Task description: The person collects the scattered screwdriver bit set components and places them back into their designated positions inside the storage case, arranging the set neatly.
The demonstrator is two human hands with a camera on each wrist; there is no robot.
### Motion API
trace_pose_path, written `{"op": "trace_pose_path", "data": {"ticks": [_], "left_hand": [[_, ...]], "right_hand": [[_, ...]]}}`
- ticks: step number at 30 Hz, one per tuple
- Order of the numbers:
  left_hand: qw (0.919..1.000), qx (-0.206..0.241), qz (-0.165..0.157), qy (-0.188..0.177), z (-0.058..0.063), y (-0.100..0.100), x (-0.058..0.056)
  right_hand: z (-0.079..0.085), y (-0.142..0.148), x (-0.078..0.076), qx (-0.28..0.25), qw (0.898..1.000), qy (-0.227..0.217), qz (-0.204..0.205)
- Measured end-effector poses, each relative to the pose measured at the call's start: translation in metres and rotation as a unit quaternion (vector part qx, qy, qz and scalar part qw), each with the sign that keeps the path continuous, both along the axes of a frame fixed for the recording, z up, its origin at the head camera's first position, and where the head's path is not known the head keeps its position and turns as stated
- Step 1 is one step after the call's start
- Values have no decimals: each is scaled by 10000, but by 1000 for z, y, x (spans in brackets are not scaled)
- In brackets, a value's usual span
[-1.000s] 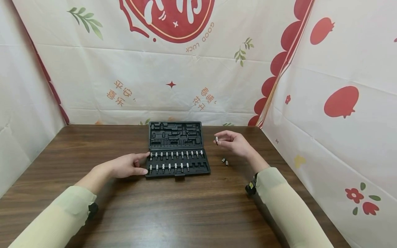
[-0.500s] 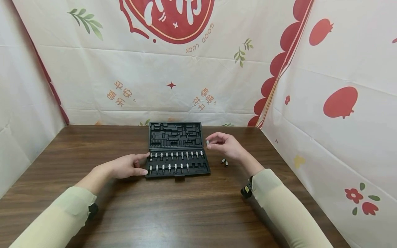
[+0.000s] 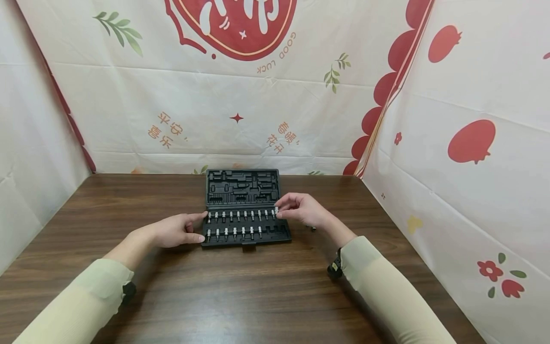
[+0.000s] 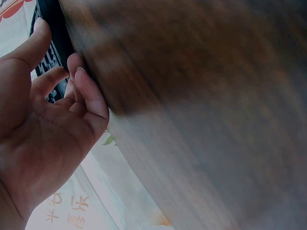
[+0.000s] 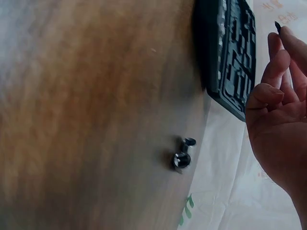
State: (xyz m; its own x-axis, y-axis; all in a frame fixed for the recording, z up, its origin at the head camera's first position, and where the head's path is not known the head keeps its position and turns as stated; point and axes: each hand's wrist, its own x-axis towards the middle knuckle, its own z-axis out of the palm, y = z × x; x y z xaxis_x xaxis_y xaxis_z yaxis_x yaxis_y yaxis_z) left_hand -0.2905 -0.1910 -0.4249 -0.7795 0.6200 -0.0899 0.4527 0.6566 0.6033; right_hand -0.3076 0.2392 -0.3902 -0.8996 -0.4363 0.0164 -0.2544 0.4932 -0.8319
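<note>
A black bit-socket case [image 3: 266, 242] lies open on the table, its tray holding two rows of silver bit sockets [image 3: 234, 232]. The front row has vacant slots at its right end. My left hand [image 3: 174, 230] rests at the case's left side, index finger at the edge near the hinge and thumb [image 4: 38, 40] on the front corner. Between thumb and fingertips my right hand [image 3: 307, 210] pinches a bit socket [image 3: 277, 209] over the right end of the back row. Its dark tip [image 5: 278, 27] sticks out past the fingers in the right wrist view.
Two loose bit sockets [image 5: 182, 160] stand on the wooden table [image 3: 240, 296] to the right of the case, mostly covered by the right hand in the head view. Behind the table hangs a printed white cloth [image 3: 206, 105], and another closes off the right side.
My right hand has moved left and toward me with the bit socket, from beside the lid to over the tray's right end. The left hand and the case have stayed put.
</note>
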Motion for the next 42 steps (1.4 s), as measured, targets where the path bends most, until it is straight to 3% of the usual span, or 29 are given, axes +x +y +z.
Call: {"op": "trace_pose_path", "data": {"ticks": [4,8,16,25,34,42], "left_hand": [[9995,-87,242,-187,16,8,13],[9991,-190,329,-177,21,12,18],[9988,-253,375,-193,20,12,16],[9990,-220,328,-187,19,11,16],[10000,-72,48,-48,3,1,2],[9988,-234,366,-231,19,11,14]], "right_hand": [[-5,-5,0,173,9996,-65,226],[-9,-9,-1,347,9987,-114,349],[-15,-15,-3,649,9956,-179,654],[-17,-21,-2,1078,9920,-138,638],[-17,-22,-2,1303,9889,-154,703],[-16,-22,-2,1258,9891,-224,736]]}}
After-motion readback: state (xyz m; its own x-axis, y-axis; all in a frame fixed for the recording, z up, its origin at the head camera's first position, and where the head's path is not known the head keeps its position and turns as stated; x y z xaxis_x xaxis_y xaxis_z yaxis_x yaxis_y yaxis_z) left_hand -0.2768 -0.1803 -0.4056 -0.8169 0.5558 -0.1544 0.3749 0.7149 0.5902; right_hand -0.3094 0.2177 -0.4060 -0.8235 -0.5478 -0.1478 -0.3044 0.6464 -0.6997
